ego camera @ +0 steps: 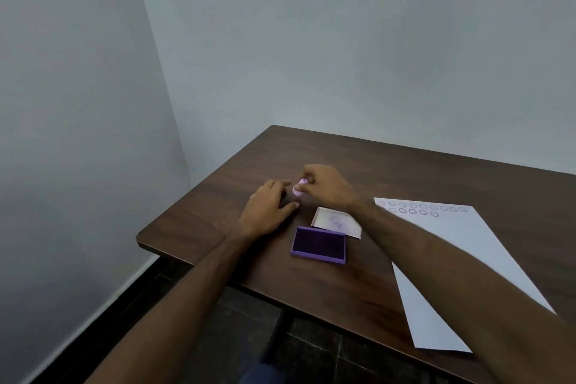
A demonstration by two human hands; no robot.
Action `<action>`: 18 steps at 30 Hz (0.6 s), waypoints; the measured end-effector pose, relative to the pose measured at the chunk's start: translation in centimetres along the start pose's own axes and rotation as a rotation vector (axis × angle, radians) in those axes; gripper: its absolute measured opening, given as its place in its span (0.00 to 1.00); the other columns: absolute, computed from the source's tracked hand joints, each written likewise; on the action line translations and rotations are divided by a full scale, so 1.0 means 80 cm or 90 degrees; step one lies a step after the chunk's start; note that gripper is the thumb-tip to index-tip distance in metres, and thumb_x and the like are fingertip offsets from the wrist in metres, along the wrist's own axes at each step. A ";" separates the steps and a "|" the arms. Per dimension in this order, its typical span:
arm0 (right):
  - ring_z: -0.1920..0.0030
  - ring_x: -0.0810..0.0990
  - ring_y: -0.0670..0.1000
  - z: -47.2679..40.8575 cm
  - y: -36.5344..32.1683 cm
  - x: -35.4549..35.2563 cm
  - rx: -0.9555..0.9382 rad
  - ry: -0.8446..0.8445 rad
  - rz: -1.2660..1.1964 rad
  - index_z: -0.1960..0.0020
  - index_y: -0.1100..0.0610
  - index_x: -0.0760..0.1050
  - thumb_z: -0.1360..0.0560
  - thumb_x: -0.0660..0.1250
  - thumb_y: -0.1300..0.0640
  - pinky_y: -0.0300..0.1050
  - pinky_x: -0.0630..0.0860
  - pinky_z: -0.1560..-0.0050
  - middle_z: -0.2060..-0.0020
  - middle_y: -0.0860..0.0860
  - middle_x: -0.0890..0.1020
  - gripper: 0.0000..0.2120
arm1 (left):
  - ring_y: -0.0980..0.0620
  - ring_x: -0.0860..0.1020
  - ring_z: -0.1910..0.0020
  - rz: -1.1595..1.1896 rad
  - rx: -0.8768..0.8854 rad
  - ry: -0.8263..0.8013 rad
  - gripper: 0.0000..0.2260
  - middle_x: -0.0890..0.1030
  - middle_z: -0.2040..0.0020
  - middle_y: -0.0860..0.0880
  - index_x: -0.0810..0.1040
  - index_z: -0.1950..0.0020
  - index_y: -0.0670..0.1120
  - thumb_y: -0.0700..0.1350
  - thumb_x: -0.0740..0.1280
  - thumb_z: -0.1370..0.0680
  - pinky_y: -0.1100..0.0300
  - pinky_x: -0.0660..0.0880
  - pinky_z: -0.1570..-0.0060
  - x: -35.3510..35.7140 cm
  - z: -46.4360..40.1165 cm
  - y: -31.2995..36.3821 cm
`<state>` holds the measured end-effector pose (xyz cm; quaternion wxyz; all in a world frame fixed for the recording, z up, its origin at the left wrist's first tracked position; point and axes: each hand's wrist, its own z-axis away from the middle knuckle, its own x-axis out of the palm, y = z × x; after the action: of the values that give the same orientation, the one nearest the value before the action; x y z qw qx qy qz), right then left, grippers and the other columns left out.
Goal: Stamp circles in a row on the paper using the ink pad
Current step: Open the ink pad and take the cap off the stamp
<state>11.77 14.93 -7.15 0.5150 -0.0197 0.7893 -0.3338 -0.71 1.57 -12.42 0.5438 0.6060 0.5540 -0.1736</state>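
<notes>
Beyond ink pad [318,245], right hand [327,185] pinching tilted stamp [299,188]

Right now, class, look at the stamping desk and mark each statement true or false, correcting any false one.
1. The ink pad is open. True.
2. The paper is blank. False: two rows of circles run along its far edge.
3. The right hand holds the small pink stamp. True.
4. The left hand rests on the paper. False: it lies on the table, left of the ink pad.
5. The lid lies beyond the ink pad. True.
</notes>
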 end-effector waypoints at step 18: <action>0.54 0.84 0.51 0.043 0.022 -0.005 0.004 -0.061 -0.321 0.50 0.60 0.81 0.27 0.76 0.58 0.50 0.82 0.48 0.54 0.54 0.87 0.09 | 0.52 0.84 0.57 0.349 0.004 0.043 0.12 0.86 0.57 0.51 0.79 0.54 0.43 0.43 0.80 0.30 0.61 0.80 0.55 -0.021 0.018 0.014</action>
<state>15.34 14.73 -8.65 0.4526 -0.2302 0.7330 -0.4526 0.28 -0.26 -11.06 0.5500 0.7403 0.3867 -0.0011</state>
